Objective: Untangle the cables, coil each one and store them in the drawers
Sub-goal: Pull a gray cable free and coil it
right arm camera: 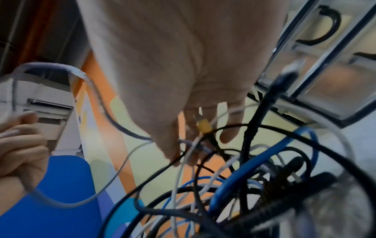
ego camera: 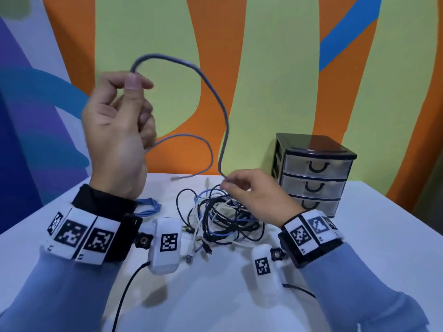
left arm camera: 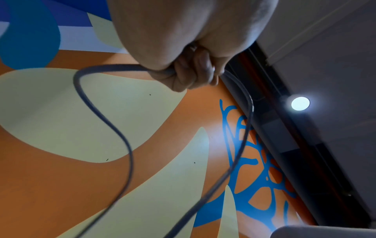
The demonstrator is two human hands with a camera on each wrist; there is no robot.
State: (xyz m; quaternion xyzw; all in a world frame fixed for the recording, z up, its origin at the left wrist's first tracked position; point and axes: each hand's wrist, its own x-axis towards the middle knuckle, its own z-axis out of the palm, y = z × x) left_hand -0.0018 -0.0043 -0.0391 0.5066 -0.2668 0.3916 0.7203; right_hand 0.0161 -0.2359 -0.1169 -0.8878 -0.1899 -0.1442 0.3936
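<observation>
Cable tangle [ego camera: 223, 219] blocks table centre; drawer unit [ego camera: 314, 173] right-rear.

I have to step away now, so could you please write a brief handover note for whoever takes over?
Left hand: raised, pinching the grey-blue cable.
Right hand: low over the tangle, pinching the same cable.
Table: blue coiled cable by the left wrist; three-drawer unit at the right, all drawers shut.
Done: seemingly one cable coiled, none stored.
Left: free this cable, coil it, untangle the rest, store all.

Head looks down; wrists look close, upward, perhaps blurred.
</observation>
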